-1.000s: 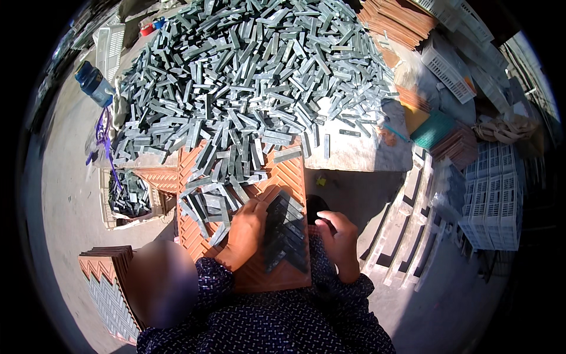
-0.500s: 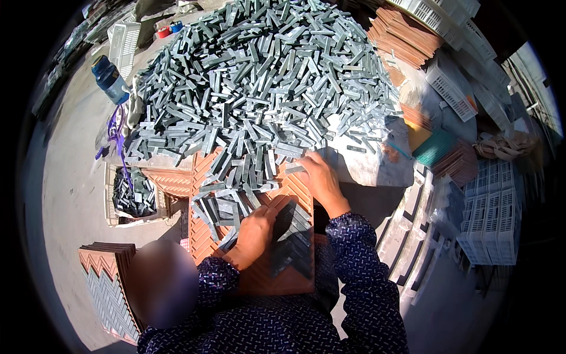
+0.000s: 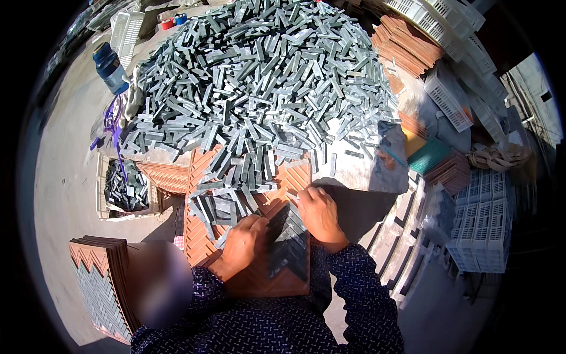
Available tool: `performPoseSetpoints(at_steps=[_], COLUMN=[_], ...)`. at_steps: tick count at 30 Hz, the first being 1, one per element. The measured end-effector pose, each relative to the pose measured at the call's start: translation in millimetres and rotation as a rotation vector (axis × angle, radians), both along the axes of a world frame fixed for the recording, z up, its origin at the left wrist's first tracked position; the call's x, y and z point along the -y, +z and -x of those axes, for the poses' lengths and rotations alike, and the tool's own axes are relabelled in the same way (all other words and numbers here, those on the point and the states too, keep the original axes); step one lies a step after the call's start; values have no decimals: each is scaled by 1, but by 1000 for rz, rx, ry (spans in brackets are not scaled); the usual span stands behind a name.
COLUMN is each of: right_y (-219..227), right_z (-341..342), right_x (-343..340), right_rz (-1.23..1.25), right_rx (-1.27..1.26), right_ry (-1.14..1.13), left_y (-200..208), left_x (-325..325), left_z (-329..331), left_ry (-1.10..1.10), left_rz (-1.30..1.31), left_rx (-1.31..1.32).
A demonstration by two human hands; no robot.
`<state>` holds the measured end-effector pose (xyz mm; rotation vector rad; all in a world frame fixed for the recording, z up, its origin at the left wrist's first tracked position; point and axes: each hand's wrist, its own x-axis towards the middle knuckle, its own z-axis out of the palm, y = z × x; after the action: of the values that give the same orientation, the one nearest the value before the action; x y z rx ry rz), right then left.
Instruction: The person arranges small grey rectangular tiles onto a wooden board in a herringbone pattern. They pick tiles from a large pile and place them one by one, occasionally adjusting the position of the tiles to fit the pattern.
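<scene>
An orange-brown tray with zigzag grooves (image 3: 293, 177) lies in front of me. Dark grey stone strips (image 3: 289, 251) fill part of its grooves in a herringbone pattern, in shade. My right hand (image 3: 321, 218) is closed at the tray's right side, its fingertips pinching a grey stone strip, mostly hidden. Over the middle of the tray my left hand (image 3: 240, 243) has its fingers curled together; whatever is in them is hidden. Loose strips (image 3: 221, 206) lie across the tray's left part, beside my left hand. Beyond it rises a large heap of the same strips (image 3: 259, 88).
At left are a crate of strips (image 3: 100, 203), a stack of filled trays (image 3: 97, 289) and a blue bottle (image 3: 111, 71). White crates (image 3: 480, 230) stand at right, near pale slats (image 3: 395, 236). More orange-brown trays (image 3: 407, 44) are piled at back right. A blurred round patch covers the lower left.
My right hand has come back from the heap's near edge toward me, with the strip, to the laid strips. My left hand has shifted slightly left and down. The view has moved slightly.
</scene>
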<state>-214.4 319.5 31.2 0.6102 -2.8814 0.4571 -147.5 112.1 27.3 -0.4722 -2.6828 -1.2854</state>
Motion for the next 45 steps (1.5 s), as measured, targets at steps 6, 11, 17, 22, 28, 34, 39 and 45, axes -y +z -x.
performPoseSetpoints(at_steps=[6,11,17,22,28,34,39,45], right_y=[-8,-8,-14,-8,1,-10,-1,-21], right_z=[-10,-20,-23,-10,41,86,73,41], right_x=[-10,-12,-10,-12,0,-4,-6,-37], right_rz=[241,311,421,394,384,283,327,620], right_rx=[36,129,89,226,95,61,268,497], right_ry=[18,-14,-103,-60,-72,-17,-4,-78], left_y=[8,15,1,4,1,0,-9,2], left_x=[8,24,46,51,46,42,48,41], left_z=[-3,-5,-15,-23,-26,-32,-35,-30], left_ry=[26,80,202,230,217,173,214,120], left_rz=[-79,-87,-61,-51,-40,-31,-55,-68], left_rx=[95,51,42,18,-12,26,62,78])
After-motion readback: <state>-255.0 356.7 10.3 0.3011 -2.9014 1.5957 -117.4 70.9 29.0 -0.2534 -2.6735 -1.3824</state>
